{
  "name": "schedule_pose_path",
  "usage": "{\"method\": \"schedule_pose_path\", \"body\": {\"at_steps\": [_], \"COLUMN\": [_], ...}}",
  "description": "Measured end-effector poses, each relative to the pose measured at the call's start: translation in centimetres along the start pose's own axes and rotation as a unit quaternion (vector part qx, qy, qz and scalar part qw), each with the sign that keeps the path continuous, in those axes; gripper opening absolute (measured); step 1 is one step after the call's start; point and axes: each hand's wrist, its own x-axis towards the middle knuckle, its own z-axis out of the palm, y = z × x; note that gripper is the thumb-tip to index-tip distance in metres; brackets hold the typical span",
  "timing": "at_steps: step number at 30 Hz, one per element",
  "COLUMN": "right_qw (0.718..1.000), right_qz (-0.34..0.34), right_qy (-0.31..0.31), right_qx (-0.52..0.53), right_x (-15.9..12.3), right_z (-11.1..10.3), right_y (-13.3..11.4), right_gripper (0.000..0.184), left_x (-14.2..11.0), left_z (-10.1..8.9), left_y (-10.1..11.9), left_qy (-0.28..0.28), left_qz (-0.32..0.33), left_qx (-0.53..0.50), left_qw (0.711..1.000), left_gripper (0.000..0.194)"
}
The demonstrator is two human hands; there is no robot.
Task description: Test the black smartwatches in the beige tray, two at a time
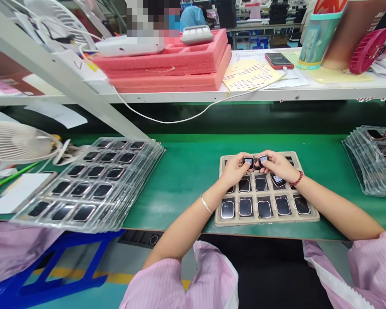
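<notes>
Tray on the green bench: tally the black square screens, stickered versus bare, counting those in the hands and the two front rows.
QR-stickered screens, one in the left hand and one in the right hand: 2
QR-stickered screen in the tray: 1
Bare screens, front row: 5
Bare screens, second row: 3
Total: 11
</notes>
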Motion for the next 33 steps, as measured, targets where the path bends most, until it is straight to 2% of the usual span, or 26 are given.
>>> {"method": "schedule_pose_path", "body": {"at_steps": [15,20,23,26,28,30,33], "right_qw": [0.999,1.0,0.999,0.999,0.999,0.999,1.0], "right_qz": [-0.016,-0.012,-0.021,-0.038,-0.037,-0.024,-0.006], "right_qy": [-0.012,-0.01,-0.007,-0.002,-0.002,-0.01,-0.018], "right_qx": [-0.029,-0.013,-0.024,-0.038,-0.038,-0.031,-0.013], "right_x": [0.16,0.08,0.1,0.11,0.1,0.08,0.05], "right_z": [0.14,0.09,0.15,0.19,0.12,-0.01,-0.15], "right_y": [0.33,0.08,0.24,0.43,0.42,0.31,0.19], "right_gripper": [0.022,0.029,0.025,0.044,0.053,0.05,0.035], "left_x": [-0.08,-0.08,-0.07,-0.07,-0.07,-0.07,-0.03], "left_z": [0.23,0.18,0.03,-0.05,-0.06,-0.08,-0.17], "left_y": [-0.01,0.02,-0.14,-0.44,-0.6,-0.7,-0.73], "left_qy": [-0.003,-0.01,-0.002,0.001,0.009,0.021,0.02], "left_qz": [0.02,0.025,0.027,0.039,0.041,0.039,0.041], "left_qx": [-0.006,0.007,0.023,0.024,0.038,0.05,0.034], "left_qw": [1.0,1.0,0.999,0.999,0.998,0.998,0.998], "left_gripper": [0.022,0.021,0.02,0.038,0.043,0.04,0.029]}}
